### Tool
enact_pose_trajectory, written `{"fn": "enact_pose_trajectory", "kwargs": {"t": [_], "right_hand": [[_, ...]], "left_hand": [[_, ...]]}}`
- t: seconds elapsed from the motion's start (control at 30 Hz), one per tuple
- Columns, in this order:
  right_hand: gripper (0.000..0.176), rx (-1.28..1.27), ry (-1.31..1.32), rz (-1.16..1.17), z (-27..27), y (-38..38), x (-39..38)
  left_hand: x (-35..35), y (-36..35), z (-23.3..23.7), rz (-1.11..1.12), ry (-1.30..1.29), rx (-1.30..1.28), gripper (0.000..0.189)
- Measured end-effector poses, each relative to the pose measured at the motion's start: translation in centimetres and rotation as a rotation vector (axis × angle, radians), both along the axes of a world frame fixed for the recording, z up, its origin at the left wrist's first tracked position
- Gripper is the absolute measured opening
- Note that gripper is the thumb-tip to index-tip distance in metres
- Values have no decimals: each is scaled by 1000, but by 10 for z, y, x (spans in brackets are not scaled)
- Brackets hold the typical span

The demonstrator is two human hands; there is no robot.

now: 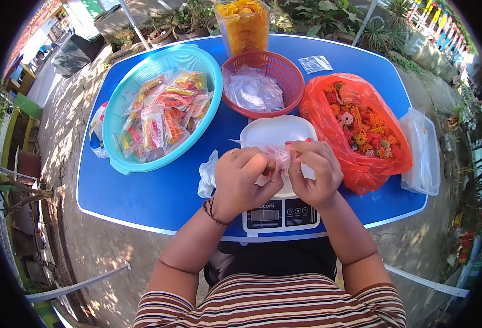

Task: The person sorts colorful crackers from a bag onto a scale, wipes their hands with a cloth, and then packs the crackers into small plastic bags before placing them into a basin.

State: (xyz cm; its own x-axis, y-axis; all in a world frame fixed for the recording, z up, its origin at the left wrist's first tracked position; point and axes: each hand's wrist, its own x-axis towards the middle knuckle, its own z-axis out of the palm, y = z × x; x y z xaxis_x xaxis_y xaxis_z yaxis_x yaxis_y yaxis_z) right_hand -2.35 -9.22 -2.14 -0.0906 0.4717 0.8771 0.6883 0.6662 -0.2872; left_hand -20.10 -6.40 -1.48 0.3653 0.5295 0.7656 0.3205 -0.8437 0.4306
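Observation:
Over the white kitchen scale [281, 127], my left hand [246, 177] and my right hand [316, 170] pinch a small clear plastic bag [272, 151] between them. Something red shows at the bag beside my right fingertips. Both hands have their fingers closed on the bag. Below them the scale's display [265, 215] faces me. Behind the scale stands a red basket [263, 111] with clear plastic bags [253, 89]. On the right, a red plastic bag [380, 169] holds colourful snack pieces [363, 123]. At the left, a turquoise basket [211, 71] holds several filled packets [167, 109].
A tall container of yellow chips [243, 24] stands at the back of the blue table [142, 191]. A clear plastic box [422, 150] lies at the right edge, a crumpled white tissue [207, 175] left of the scale, and a small clear bag [314, 64] near the back.

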Motion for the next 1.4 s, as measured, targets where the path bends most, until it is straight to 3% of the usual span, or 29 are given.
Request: {"fn": "enact_pose_trajectory", "kwargs": {"t": [0.2, 0.4, 0.53, 0.63, 0.93, 1.07, 1.17, 1.27, 1.4], "right_hand": [[19, -28, -70, 57, 4, -2, -4], [16, -19, -71, 13, 8, -6, 1], [21, -87, -71, -18, 10, -6, 2], [24, -125, -68, -62, 13, -7, 2], [30, -295, 115, 110, 10, 1, 15], [33, -413, -289, -7, 21, 3, 31], [30, -440, -283, 9, 13, 5, 34], [27, -371, -234, 16, 14, 7, 32], [22, -242, 215, 178, 19, 1, 23]], "left_hand": [[-7, 1, -10, 66, -18, 119, 28], [6, -7, 3, 236, 264, 204, 44], [1, -4, -9, 302, 223, 274, 43], [-2, -3, -7, 272, 213, 236, 44], [-12, 4, -3, 292, 190, 157, 55], [-14, 7, 1, 362, 201, 67, 54], [-13, 9, 3, 354, 148, 53, 54], [-13, 8, 4, 342, 154, 44, 55], [-13, 7, 3, 347, 204, 32, 55]]}}
